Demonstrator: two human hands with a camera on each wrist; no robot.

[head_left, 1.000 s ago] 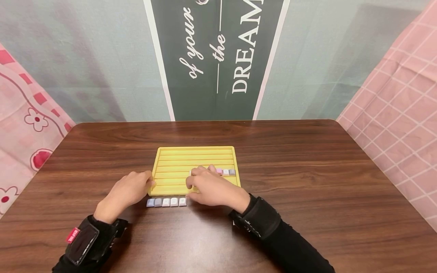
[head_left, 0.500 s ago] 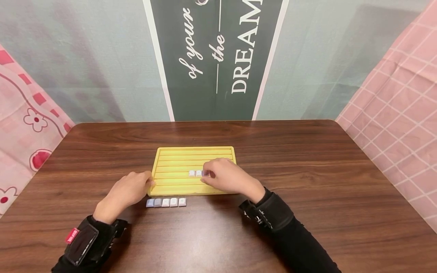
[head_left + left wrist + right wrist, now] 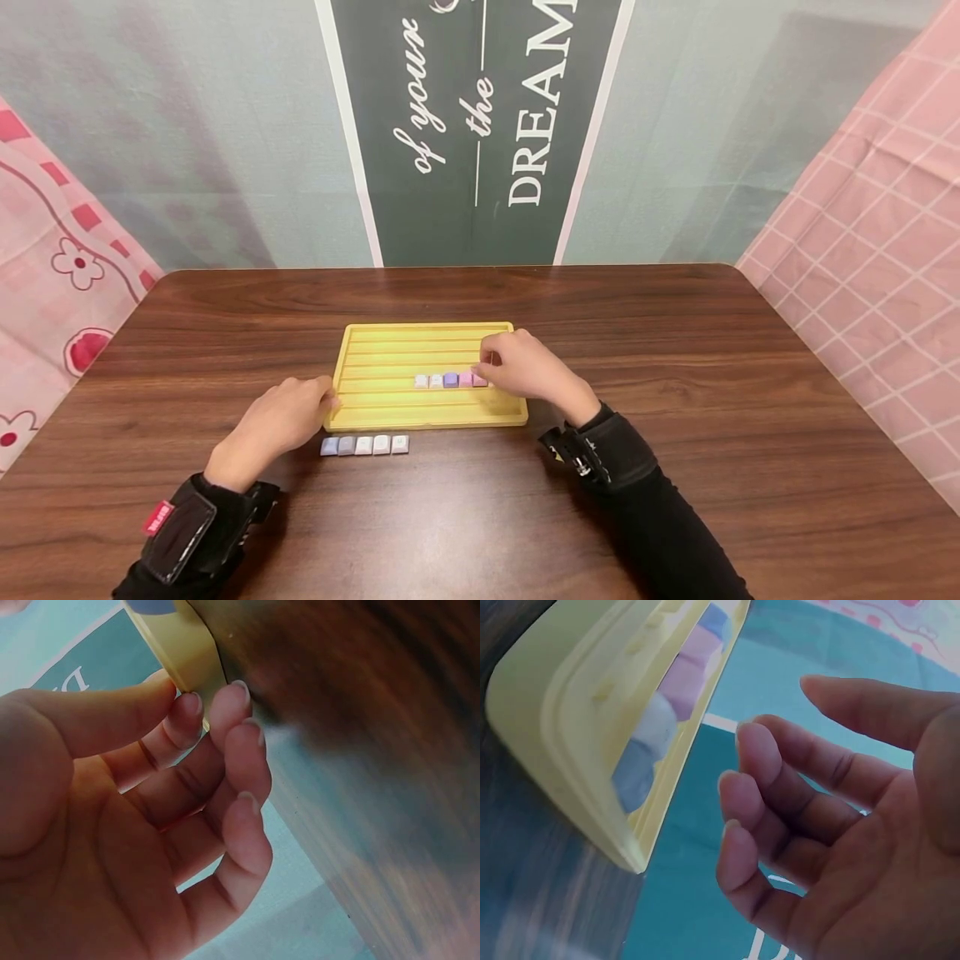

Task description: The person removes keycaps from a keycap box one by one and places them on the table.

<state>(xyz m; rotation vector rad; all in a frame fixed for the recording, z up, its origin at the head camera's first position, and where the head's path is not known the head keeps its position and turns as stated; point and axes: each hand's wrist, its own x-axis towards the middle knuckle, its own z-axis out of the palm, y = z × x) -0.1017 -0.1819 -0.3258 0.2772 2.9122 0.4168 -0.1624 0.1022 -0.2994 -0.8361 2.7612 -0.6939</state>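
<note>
The right hand has shifted rightward along the yellow tray since half a second ago, uncovering a purple keycap and pink keycaps; the left hand and the tray have stayed put. Within the tray, the keycaps line one long slot: two white, the purple, two pink, then, in the right wrist view, a white keycap and a grey keycap at the end. The right hand blocks that end from the head camera; its fingers are bent loosely, thumb apart, gripping nothing. The left hand pinches the tray's near left corner between thumb and finger. Just in front of the tray, five more keycaps, bluish to white, sit in a row on the brown table. A printed backdrop hangs behind.
</note>
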